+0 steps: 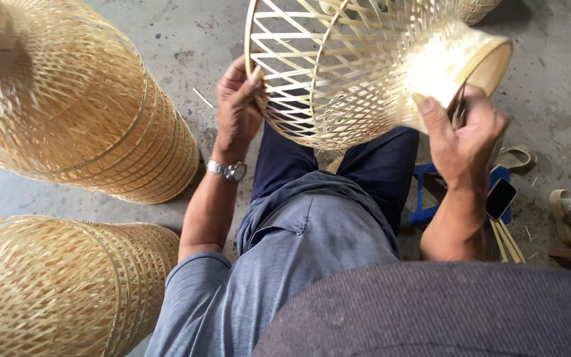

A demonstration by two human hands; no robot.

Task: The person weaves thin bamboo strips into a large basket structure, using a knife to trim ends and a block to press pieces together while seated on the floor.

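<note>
Bamboo basket [358, 66] sits between raised forearms: left hand [236, 109] grips its rim, right hand [464, 135] clasps its narrow end.

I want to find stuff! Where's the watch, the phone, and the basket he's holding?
Watch [227, 170], head view, on its metal face at the left wrist.
Phone [500, 198], head view, middle of its dark screen.
Basket [358, 73], head view, on its open woven side between the hands.

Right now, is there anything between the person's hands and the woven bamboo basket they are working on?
Nothing visible. The left hand already grips the open rim of the woven basket, and the right hand rests against its narrow end while holding a small dark tool. The finished baskets stand apart, to the left.
</note>
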